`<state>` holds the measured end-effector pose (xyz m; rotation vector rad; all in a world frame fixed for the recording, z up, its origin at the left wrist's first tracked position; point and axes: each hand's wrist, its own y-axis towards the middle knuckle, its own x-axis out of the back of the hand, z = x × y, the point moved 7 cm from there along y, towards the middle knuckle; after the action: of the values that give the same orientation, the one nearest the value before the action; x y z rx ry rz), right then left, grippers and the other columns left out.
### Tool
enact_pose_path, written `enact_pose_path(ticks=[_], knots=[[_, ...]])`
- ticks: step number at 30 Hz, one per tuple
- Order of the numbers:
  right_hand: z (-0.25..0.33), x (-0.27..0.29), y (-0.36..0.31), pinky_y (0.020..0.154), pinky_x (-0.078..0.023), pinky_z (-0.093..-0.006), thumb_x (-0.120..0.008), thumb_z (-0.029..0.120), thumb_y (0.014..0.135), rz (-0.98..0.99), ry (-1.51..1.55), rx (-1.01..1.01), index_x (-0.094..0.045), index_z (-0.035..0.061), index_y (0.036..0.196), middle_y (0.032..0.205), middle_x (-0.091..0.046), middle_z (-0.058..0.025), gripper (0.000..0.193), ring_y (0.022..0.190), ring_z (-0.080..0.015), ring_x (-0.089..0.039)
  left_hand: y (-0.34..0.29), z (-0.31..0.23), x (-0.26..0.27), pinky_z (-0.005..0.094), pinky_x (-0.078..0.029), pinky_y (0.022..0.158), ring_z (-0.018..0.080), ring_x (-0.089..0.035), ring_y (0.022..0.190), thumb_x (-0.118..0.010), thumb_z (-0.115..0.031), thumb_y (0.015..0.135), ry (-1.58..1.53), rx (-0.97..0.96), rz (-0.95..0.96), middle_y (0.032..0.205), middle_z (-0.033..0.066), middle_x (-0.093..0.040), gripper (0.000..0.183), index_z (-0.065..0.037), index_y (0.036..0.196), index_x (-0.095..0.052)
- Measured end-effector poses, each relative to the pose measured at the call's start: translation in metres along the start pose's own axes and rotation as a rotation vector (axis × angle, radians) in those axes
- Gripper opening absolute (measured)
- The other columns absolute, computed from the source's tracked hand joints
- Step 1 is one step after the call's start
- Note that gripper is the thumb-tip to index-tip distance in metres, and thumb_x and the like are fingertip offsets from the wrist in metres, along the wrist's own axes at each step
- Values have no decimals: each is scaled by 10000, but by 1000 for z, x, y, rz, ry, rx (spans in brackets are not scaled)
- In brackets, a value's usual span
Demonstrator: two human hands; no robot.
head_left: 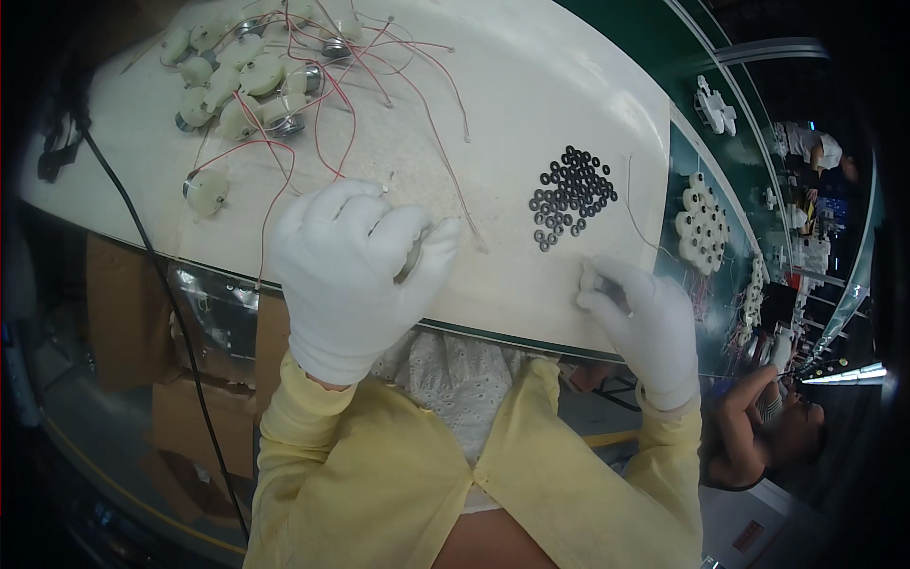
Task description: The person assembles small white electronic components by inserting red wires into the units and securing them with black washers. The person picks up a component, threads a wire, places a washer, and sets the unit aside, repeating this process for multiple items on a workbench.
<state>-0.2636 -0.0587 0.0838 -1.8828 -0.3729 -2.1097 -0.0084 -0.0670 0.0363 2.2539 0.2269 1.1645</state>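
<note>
My left hand (351,275), in a white glove, is curled closed above the table's near edge. A greyish sliver shows between its thumb and fingers, but what it holds is mostly hidden. My right hand (640,322), gloved too, is bent into a pinch at the near right, and whatever is at its fingertips is too small to name. Just beyond it lies a pile of small black rings (573,194). Past my left hand, several pale round plastic housings with metal motors (261,74) are heaped, trailing thin red and white wires. A single housing (206,192) lies apart from them.
The white tabletop (502,85) has a dark green near edge. On the right, a green surface carries a cluster of pale parts with dark centres (701,223). A black cable (156,261) hangs at the left. Cardboard boxes (128,313) stand below; another person (758,427) sits at the right.
</note>
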Motion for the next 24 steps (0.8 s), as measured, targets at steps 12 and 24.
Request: enact_pose_path(ticks=[12,24], knots=[[-28,1,-55,781,-449,-402,-682,62,721,34,-61,231,-708,169,1162,1119,-693,-54,454,978,-254,-668,4,-11,6,444,-472,776,311,-663,917,-788,-133,813,43,-42,-34,748,36,-575,130,-123,880,-678],[-34,-2,-34,698,-435,-405,-784,459,815,-27,-129,66,-674,162,1112,870,-672,-36,435,783,-251,-650,6,-11,2,471,-474,729,359,-669,874,-781,-138,806,42,-128,-52,755,89,-614,122,-88,871,-690]])
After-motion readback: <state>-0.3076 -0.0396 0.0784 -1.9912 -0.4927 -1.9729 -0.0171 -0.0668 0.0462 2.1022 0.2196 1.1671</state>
